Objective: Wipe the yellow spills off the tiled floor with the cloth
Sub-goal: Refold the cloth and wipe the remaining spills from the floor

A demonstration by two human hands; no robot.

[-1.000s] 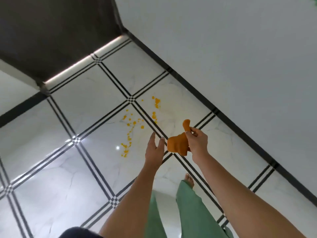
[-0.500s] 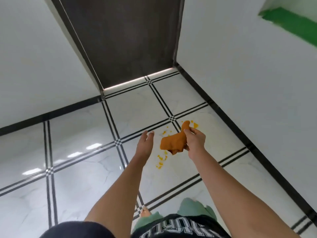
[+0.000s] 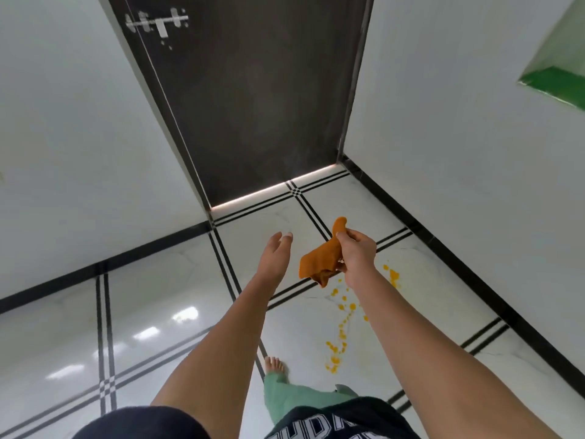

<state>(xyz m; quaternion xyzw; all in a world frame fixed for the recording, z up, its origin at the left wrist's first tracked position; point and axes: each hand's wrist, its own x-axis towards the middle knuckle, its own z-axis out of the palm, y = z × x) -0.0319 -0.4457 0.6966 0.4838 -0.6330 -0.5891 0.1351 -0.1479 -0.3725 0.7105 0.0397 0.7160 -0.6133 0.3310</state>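
Observation:
My right hand [image 3: 356, 255] pinches an orange cloth [image 3: 319, 263], which hangs crumpled in the air well above the floor. My left hand [image 3: 275, 255] is held out just left of the cloth, fingers straight and apart, holding nothing. A trail of yellow spills [image 3: 340, 340] dots the white tiled floor [image 3: 152, 296] below my right forearm, running from larger blobs [image 3: 393, 275] near the right wall down toward my bare foot [image 3: 273, 364].
A dark closed door [image 3: 253, 99] fills the far end, with white walls on both sides and a black skirting strip [image 3: 474, 274] along the right wall. My green trouser leg [image 3: 291, 397] stands just left of the spills. A green ledge [image 3: 557, 87] sits upper right.
The view has tilted up and swung, so the door now fills the top. The spills have shifted from ahead of my hands to below my right forearm. Both hands keep their pose.

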